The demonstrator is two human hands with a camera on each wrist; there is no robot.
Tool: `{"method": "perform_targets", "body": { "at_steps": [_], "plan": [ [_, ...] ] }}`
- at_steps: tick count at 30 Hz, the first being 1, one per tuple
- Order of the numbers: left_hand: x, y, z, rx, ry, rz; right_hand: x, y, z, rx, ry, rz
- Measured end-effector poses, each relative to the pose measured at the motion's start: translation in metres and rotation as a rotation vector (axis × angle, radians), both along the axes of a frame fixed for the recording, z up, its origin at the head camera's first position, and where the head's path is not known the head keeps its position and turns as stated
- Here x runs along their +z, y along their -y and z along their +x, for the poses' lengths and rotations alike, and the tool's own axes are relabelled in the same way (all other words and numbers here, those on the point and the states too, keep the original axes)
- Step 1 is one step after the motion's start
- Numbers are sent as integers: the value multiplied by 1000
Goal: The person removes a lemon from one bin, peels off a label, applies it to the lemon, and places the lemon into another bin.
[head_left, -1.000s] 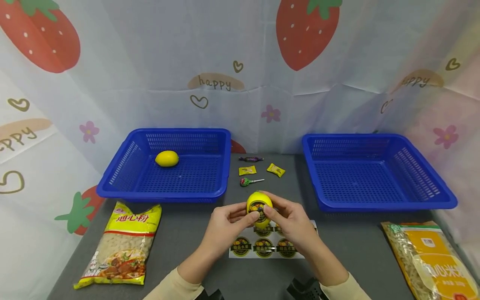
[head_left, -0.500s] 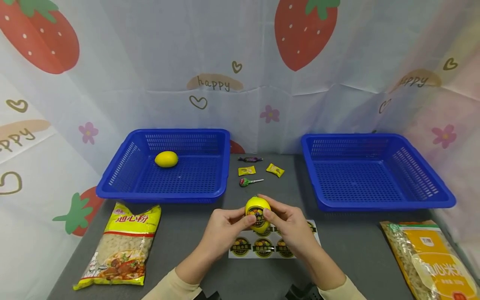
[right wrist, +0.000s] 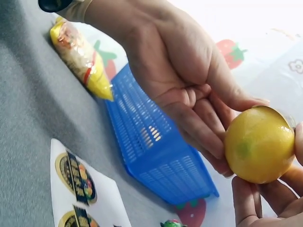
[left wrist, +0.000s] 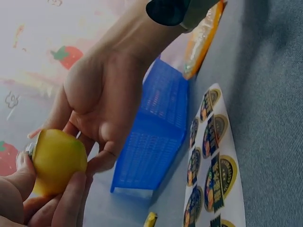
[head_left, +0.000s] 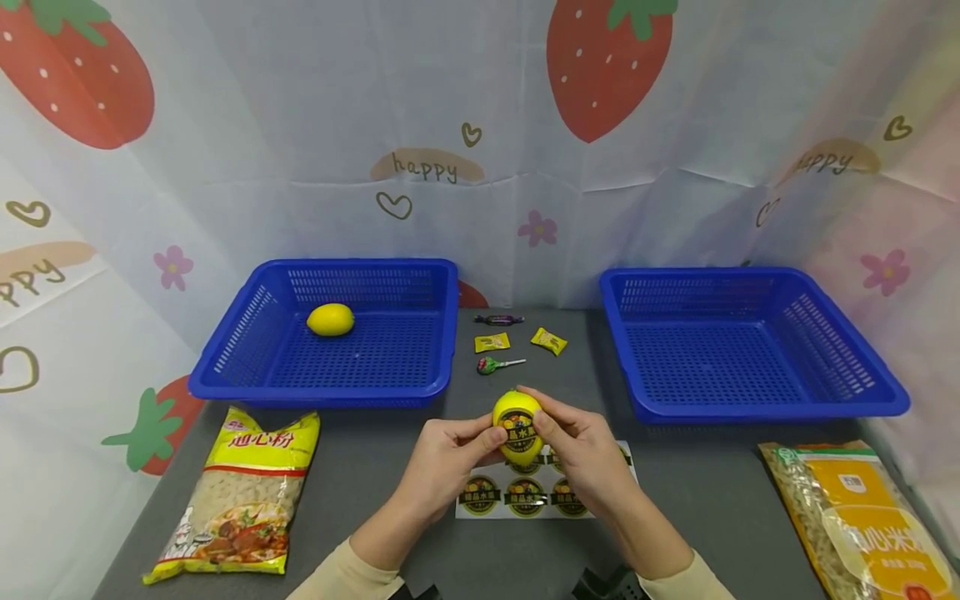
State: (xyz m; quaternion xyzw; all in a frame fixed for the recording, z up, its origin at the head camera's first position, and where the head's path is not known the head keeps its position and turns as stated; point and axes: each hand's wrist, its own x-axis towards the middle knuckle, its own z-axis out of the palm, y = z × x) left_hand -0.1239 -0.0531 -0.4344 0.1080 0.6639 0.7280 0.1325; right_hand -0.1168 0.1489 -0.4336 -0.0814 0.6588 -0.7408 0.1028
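Both my hands, left and right, curl their grip around the lemon, thumbs pressing its sticker, above the sticker sheet. Uneven thumb pressure could wrinkle it, or roll the lemon free.

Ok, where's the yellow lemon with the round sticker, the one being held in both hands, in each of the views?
Head: the yellow lemon with the round sticker sits low centre, between both hands.
Left wrist: lower left, its plain yellow side showing.
Right wrist: right edge, mid-height, sticker barely visible.
Shared landmark: the white sheet of round stickers on the grey table, at the lower right in the left wrist view and the lower left in the right wrist view.
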Motion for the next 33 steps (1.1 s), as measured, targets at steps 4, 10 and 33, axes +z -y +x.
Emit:
{"method": "perform_targets", "body": {
  "at_steps": [4,10,33],
  "plan": [
    [-2,2,0,-19,38,28,0,-2,1,21,-6,1],
    [0,2,-2,-3,19,23,2,-2,4,40,-45,-25],
    [-1,-5,3,-196,85,92,32,-63,-2,-220,-389,412]
  ]
}}
